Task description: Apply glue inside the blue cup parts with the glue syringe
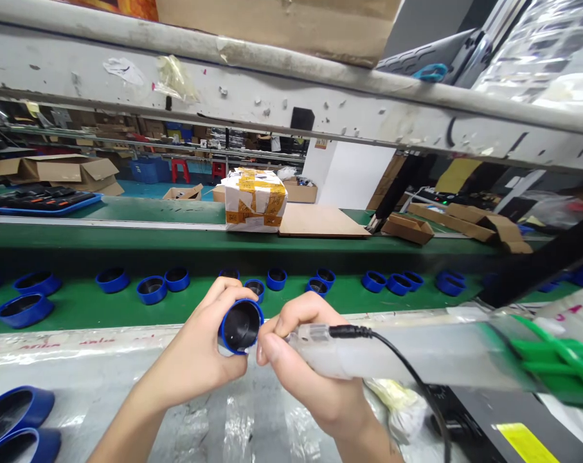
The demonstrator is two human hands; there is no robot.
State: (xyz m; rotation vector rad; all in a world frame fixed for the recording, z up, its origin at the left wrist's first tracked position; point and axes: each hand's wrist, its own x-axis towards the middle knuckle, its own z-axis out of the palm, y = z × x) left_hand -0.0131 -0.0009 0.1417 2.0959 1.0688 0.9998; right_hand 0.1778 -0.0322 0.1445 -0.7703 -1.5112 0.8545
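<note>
My left hand (199, 347) is closed round a short round blue cup (261, 319) with a black inside, tilted so its mouth faces me. Close by on the right, my right hand (310, 366) grips the narrow front of a translucent white tube-shaped tool (387, 350). A black cable (407, 360) is plugged into this tool near my fingers. The tool's tip is hidden by my fingers, beside the cup's lower right rim. I cannot tell whether it touches the cup. Toward the right edge, the tube overlaps a green plastic part (556, 360).
Several more blue cups (152, 290) stand on the green conveyor belt (79, 312) ahead. Two larger-looking ones (18, 411) sit at the lower left. A taped box (256, 200) stands beyond the belt. A white beam (252, 90) crosses above, and a dark post (527, 276) slants at right.
</note>
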